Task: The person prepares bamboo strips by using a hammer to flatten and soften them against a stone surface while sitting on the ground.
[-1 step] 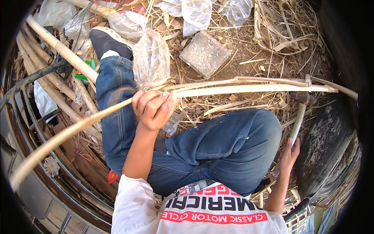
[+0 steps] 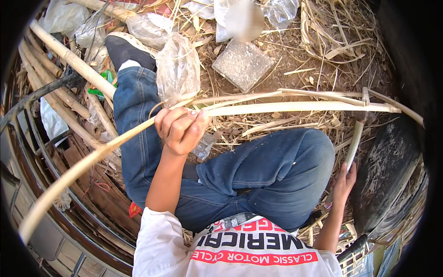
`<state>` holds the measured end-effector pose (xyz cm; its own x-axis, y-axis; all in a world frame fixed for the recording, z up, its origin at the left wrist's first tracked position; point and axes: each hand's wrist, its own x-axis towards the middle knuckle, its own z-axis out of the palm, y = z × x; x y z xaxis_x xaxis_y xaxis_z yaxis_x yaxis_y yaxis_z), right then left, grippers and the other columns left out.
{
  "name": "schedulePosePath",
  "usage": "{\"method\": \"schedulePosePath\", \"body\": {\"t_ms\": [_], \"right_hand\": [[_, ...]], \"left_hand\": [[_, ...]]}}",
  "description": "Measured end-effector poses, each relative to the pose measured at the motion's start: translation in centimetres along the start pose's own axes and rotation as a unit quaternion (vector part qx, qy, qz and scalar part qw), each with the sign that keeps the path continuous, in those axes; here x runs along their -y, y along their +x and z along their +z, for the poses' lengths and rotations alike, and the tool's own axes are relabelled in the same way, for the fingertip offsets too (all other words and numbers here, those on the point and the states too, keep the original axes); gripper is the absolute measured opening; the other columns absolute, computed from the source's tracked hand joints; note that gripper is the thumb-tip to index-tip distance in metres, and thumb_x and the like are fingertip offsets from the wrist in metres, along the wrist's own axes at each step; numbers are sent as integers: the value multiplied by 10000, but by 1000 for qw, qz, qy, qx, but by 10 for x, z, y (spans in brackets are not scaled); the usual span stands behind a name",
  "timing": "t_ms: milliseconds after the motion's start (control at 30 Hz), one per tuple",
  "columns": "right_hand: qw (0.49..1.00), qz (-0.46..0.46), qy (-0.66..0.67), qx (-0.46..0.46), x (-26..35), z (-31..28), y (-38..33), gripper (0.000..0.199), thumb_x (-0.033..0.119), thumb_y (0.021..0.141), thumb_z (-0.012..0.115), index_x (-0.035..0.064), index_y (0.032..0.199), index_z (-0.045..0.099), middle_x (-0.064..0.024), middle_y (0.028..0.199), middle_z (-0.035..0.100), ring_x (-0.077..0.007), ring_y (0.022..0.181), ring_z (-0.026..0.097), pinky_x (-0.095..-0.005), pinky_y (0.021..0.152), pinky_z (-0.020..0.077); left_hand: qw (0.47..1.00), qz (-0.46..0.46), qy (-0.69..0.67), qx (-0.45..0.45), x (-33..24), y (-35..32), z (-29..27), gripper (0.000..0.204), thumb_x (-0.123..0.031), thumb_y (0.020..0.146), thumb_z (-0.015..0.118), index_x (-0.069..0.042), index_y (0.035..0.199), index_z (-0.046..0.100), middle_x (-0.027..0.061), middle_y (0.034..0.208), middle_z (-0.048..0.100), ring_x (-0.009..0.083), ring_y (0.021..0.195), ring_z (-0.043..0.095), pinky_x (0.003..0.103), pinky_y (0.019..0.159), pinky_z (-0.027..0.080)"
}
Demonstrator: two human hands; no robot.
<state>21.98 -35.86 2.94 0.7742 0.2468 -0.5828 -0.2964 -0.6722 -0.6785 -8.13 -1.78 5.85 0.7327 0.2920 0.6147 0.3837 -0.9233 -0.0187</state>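
My left hand (image 2: 182, 129) is closed around a long pale bamboo pole (image 2: 87, 161) that slants down to the lower left. To the right of my fist, a pale strip (image 2: 300, 108) of it runs across in front of my knees, with a thinner split strip (image 2: 258, 97) above it. Over at the right, my right hand (image 2: 344, 180) is wrapped around the pale handle of a hammer-like tool (image 2: 356, 138). Its dark, blurred head lies at the strips' right end, beside a short upright pale piece (image 2: 365, 95). Whether the head touches the strips, I cannot tell.
A square grey slab (image 2: 242, 66) lies on straw-strewn soil ahead. Clear plastic bags (image 2: 179, 67) lie near my shoe (image 2: 129, 51). Bamboo poles (image 2: 69, 57) and a metal frame (image 2: 34, 97) crowd the left. A large dark rounded object (image 2: 385, 175) stands at right.
The bamboo pole's lower-left end has dipped a little. The thin upper strip has shifted slightly and looks smeared by motion. Both hands are almost where they were.
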Motion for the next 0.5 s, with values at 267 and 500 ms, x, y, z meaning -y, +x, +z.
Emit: {"method": "schedulePosePath", "body": {"t_ms": [267, 500], "right_hand": [[1000, 14, 2, 9, -1, -5, 2, 265, 275, 1021, 546, 52, 1158, 505, 79, 611, 386, -6, 446, 326, -194, 371, 249], [1000, 6, 25, 2, -5, -4, 1, 285, 268, 1020, 545, 38, 1185, 506, 69, 621, 399, -10, 455, 353, -196, 372, 273]], "left_hand": [[1000, -14, -14, 21, 3, -1, 7, 335, -58, 610, 884, -69, 889, 699, 22, 874, 557, 249, 848, 627, 404, 713, 471], [995, -53, -70, 41, 14, 20, 15, 354, -55, 615, 880, -30, 929, 719, 42, 793, 569, 211, 744, 669, 316, 556, 515]]}}
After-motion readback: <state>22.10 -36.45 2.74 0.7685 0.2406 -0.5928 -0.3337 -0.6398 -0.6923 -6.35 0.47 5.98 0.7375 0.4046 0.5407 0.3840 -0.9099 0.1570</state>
